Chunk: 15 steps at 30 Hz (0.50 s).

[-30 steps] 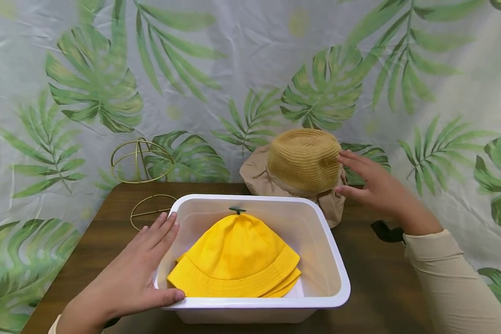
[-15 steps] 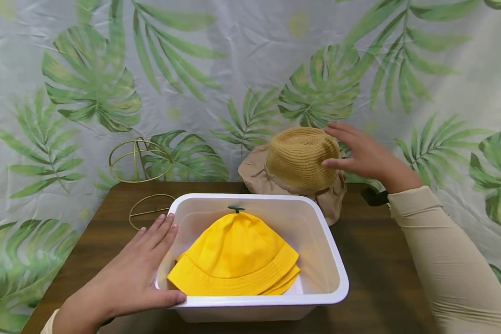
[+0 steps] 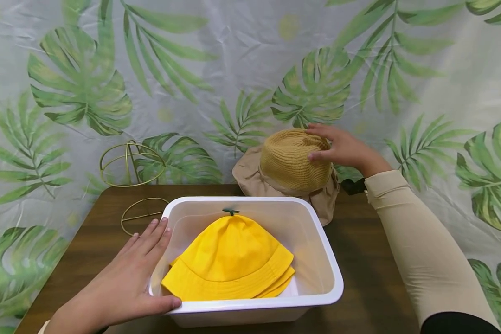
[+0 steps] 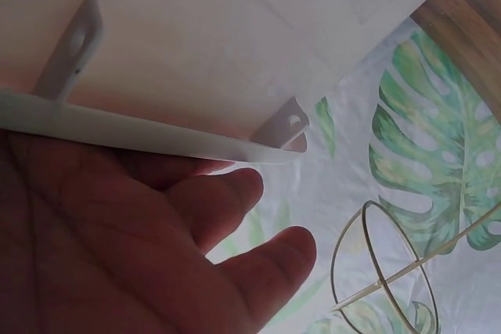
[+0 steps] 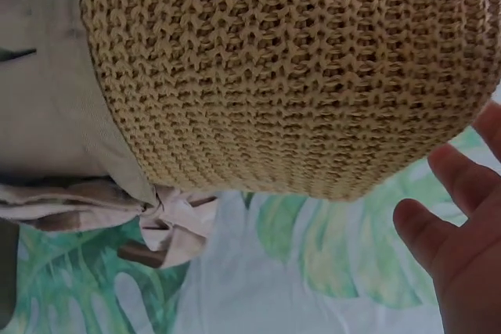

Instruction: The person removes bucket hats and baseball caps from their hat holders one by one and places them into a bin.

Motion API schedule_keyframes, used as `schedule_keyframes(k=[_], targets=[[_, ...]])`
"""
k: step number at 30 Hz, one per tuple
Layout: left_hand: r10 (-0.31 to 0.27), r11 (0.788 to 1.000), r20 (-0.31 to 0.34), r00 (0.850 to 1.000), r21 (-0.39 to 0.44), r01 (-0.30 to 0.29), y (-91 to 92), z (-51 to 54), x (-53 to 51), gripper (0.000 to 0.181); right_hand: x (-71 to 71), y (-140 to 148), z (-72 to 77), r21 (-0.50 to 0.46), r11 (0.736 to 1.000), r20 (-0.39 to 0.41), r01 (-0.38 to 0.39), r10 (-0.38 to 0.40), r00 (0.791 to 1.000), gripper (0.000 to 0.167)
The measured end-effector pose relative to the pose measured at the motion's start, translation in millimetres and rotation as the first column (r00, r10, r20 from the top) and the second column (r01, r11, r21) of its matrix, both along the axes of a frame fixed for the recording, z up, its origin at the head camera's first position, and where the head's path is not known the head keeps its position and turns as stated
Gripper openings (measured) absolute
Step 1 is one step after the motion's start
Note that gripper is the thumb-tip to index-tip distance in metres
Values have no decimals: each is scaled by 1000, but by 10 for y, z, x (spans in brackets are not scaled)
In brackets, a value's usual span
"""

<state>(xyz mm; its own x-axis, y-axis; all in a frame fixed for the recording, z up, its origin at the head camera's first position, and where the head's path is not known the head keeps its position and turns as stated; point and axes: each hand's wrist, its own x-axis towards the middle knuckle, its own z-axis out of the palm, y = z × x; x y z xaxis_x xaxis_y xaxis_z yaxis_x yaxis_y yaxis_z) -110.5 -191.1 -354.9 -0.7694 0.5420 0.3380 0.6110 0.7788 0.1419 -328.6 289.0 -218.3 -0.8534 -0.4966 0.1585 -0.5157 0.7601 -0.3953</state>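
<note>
A white plastic basin [image 3: 254,304] stands on the table with a yellow bucket hat [image 3: 229,260] inside, a small green stem on its top. Along the basin's left rim lies my left hand [image 3: 129,273], fingers extended and thumb on the front corner; the left wrist view has the palm [image 4: 102,232] under the rim. Behind the basin is a sun hat with a woven straw crown [image 3: 296,160] and a beige cloth brim [image 3: 248,171]. My right hand [image 3: 344,146] is at the crown's upper right, fingers spread. Whether its fingertips touch the weave, I cannot tell.
A gold wire hat stand [image 3: 132,162] is at the back left, its ring base [image 3: 144,215] on the dark wooden table [image 3: 367,260]. A leaf-patterned cloth [image 3: 234,55] hangs behind the table. A cloth bow [image 5: 176,228] hangs from the sun hat.
My right hand has moved left and up, from beside the straw crown to its top right. The left hand stays on the basin rim. The whole view has shifted slightly.
</note>
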Motion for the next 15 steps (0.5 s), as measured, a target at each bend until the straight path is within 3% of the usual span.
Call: schedule_keyframes(k=[7, 15], targets=[[11, 1000, 37, 999, 17, -12, 3, 4, 6, 112, -106, 17, 2, -78, 996, 78, 47, -41, 996, 62], [10, 999, 19, 1000, 34, -11, -16, -11, -1, 112, -246, -98, 37, 20, 999, 112, 50, -52, 992, 70]])
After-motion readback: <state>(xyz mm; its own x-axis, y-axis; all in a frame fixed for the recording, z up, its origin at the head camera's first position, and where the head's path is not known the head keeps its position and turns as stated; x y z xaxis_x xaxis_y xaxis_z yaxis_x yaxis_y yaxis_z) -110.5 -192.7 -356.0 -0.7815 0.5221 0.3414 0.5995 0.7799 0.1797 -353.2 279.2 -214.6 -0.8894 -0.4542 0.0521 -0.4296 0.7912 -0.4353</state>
